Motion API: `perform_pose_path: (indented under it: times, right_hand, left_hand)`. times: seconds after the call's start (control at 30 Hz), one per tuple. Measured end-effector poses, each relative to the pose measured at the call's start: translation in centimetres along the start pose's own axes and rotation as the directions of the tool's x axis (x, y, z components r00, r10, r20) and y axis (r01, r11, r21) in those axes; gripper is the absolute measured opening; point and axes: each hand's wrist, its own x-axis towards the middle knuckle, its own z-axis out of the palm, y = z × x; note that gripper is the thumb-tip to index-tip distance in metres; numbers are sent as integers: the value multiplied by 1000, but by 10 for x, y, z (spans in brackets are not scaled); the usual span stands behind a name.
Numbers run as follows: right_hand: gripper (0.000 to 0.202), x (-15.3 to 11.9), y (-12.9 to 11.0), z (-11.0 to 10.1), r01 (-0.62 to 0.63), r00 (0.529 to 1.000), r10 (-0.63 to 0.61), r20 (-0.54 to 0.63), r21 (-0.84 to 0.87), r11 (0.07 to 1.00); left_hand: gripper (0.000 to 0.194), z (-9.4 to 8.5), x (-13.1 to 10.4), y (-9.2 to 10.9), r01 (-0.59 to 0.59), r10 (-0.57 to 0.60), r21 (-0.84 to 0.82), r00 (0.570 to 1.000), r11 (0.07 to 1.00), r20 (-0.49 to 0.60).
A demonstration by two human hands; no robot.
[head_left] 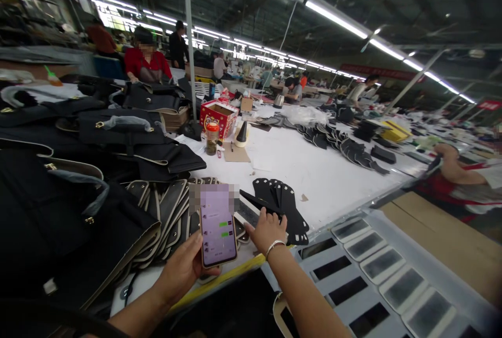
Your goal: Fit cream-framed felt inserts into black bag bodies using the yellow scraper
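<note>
A smartphone (218,231) with a lit chat screen is held upright in my left hand (186,262), fingers wrapped behind its lower edge. To the right of it, my right hand (269,228), with a bracelet at the wrist, hovers or rests by a fan of black cut pieces (289,207) with slotted ends. Its fingers are apart and slightly bent; I see nothing gripped, and whether they touch the pieces I cannot tell. Behind the phone lies an overlapping row of dark panels (167,223) with pale edges. Black bags (121,134) are heaped at the left.
A red box (217,118), a jar with a red lid (212,139) and a black-topped cone (242,134) stand on the white table (274,155). Dark curved pieces (349,147) lie farther right. Pale-framed panels (406,288) and cardboard (439,238) occupy the lower right. Several people work around.
</note>
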Motion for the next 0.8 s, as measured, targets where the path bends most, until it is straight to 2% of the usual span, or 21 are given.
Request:
perform_pose_path:
  times: [0.13, 0.2, 0.3, 0.4, 0.43, 0.47, 0.5, 0.53, 0.6, 0.63, 0.67, 0.7, 0.8]
  right_hand:
    - [80, 2, 0, 3, -13, 1000, 12, -8, -72, 997]
    - [78, 3, 0, 3, -37, 997, 33, -77, -47, 998]
    - [72, 2, 1, -2, 1, 982, 10, -189, 57, 998]
    - [61, -10, 2, -18, 83, 974, -14, -228, 298, 951]
    - [57, -18, 2, -24, 113, 976, -18, -215, 438, 892]
    - [55, -28, 2, -30, 141, 982, -35, -185, 600, 788]
    - [52, -40, 1, -36, 161, 986, -76, -146, 762, 627]
    - [51, -53, 0, -42, 150, 985, -141, -99, 895, 421]
    - [50, -82, -4, -51, 94, 948, -308, -84, 995, 20]
    - [52, -95, -7, -54, 74, 922, -373, -108, 992, -105]
    - [55, -107, -10, -57, 65, 907, -398, -139, 979, -195]
    - [58, -117, -12, -60, 59, 900, -405, -159, 967, -248]
    - [57, -134, -16, -64, 85, 924, -337, -181, 956, -281]
  left_hand:
    - [48, 4, -1, -1, 9, -8, -9, 999, 1000, 54]
    - [45, 6, -3, -1, 6, -6, -2, 997, 1000, 71]
    - [42, 9, -5, 0, 8, -7, -4, 996, 1000, 94]
    - [42, 12, -5, 3, 12, -10, -12, 992, 1000, 124]
    - [42, 13, -5, 4, 14, -12, -13, 991, 1000, 133]
    - [42, 15, -5, 4, 15, -13, -13, 990, 1000, 139]
    - [42, 18, -5, 5, 19, -17, -12, 989, 1000, 144]
    - [43, 21, -6, 6, 23, -21, -13, 988, 1000, 151]
    - [43, 28, -9, 6, 32, -28, -17, 985, 999, 171]
    - [43, 32, -10, 5, 37, -33, -19, 983, 999, 180]
    - [42, 36, -13, 5, 43, -38, -20, 981, 999, 190]
    - [42, 39, -15, 4, 49, -44, -19, 979, 999, 200]
    - [41, 50, -22, 1, 70, -68, -1, 972, 998, 225]
